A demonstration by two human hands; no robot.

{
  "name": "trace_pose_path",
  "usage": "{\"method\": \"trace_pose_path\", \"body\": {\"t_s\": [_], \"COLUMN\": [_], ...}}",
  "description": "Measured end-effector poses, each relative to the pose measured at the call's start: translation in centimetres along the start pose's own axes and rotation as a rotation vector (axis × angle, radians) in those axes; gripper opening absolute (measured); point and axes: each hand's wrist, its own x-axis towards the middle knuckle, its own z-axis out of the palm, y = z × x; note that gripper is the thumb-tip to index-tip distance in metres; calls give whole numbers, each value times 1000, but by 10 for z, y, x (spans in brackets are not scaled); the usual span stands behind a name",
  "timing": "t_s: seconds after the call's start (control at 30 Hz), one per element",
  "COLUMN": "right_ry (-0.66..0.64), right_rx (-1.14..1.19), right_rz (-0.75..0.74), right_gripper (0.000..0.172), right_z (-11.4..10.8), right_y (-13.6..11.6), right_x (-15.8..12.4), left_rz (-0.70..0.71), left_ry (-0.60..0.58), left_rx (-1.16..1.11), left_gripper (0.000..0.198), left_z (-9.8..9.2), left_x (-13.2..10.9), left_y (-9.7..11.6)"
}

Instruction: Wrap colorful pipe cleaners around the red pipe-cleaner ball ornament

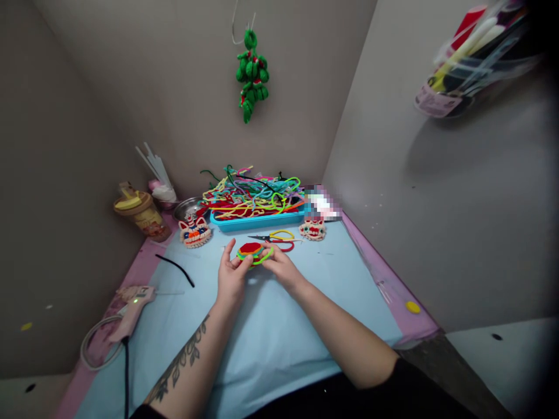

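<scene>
Over the middle of the table, my left hand (232,272) grips a small round craft piece (251,249) by its near left edge, thumb in front. The piece has a red top with orange, blue and green bands around it, seemingly of fuzzy chenille stems. My right hand (282,266) is closed at its right side, fingers on a lime green stem (267,256) that curves out from the piece. Just beyond lie scissors (279,237) with one yellow and one red handle. The underside of the piece is mostly hidden.
A blue tray (262,223) of tangled coloured stems stands at the back. Two lion-face pieces (195,233) flank it. To the left are a lidded cup (142,215), a metal bowl (190,206), a black stem (175,269) and a glue gun (133,314) with its cord. Walls enclose the table.
</scene>
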Motion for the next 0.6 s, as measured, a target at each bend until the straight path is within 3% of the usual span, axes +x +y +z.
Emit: {"method": "trace_pose_path", "body": {"t_s": [0.17,0.33,0.5,0.6], "right_ry": [118,55,98,5], "right_rx": [-96,-115,213,358], "right_rz": [-59,-118,-12,-24], "right_gripper": [13,11,25,34], "right_z": [-1,3,4,-1], "right_y": [-9,-17,-18,-22], "right_x": [-4,-9,-8,-8], "left_rz": [27,52,42,69], "left_ry": [51,25,22,44], "left_rx": [11,21,70,120], "left_gripper": [92,89,89,87], "left_z": [-2,-1,1,1], "left_x": [2,0,0,0], "left_y": [-2,-5,-8,-8]}}
